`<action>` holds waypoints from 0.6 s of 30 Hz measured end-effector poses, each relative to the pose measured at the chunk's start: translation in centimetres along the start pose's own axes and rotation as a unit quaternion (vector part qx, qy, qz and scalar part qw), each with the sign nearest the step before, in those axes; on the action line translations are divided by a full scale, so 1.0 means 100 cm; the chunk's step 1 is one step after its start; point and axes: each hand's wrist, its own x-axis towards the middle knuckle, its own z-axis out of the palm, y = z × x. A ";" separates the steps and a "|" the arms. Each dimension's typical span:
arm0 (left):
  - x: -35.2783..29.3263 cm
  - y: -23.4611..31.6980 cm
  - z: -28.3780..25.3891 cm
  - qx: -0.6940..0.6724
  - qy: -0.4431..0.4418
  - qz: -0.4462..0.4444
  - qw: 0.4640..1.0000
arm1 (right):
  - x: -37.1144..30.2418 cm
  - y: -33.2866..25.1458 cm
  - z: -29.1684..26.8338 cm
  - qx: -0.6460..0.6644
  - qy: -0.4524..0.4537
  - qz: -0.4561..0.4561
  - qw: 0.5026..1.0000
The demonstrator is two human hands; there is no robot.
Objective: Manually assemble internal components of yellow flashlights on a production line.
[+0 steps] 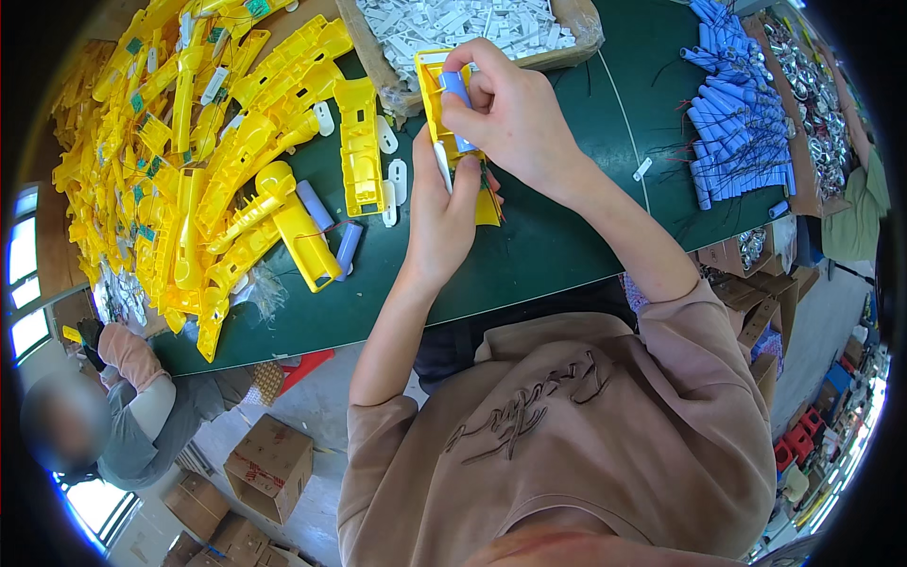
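Observation:
My left hand (442,222) is closed round a yellow plastic housing (428,90), holding it up over the green table near the front of the cardboard box. Inside the housing lies a blue cylindrical battery (455,89), which the fingers of my right hand (515,118) pinch and press from above. A white strip (442,163) shows at the housing's side by my left thumb. Thin red and dark wires (493,189) hang below my hands. Left of them on the table lies another open yellow housing (359,151), with small white plates (397,180) beside it.
Yellow housings are heaped at the left, some with green circuit boards. Two blue batteries (348,248) lie near them. A cardboard box (581,38) of white parts stands behind my hands. Wired blue batteries (727,132) are piled at the right. Another person (142,416) sits at lower left.

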 end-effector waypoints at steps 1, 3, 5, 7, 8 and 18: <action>-0.001 -0.001 -0.001 0.012 0.005 0.011 1.000 | 0.002 -0.001 -0.001 -0.004 -0.011 0.006 1.000; -0.001 0.000 -0.001 0.024 0.011 0.022 0.999 | 0.003 -0.002 0.001 -0.006 -0.023 0.012 1.000; 0.000 0.003 0.000 -0.007 0.011 0.006 1.000 | 0.002 -0.002 0.006 -0.056 0.009 -0.036 0.998; 0.001 0.005 0.000 -0.001 0.014 0.004 1.000 | 0.004 -0.001 0.008 -0.052 0.007 -0.029 0.998; 0.002 0.005 0.000 0.004 0.016 0.000 1.000 | 0.005 -0.001 0.009 -0.048 0.005 -0.020 0.999; 0.003 -0.003 -0.004 -0.043 0.024 -0.002 0.999 | 0.010 -0.001 0.007 -0.061 -0.021 -0.047 0.997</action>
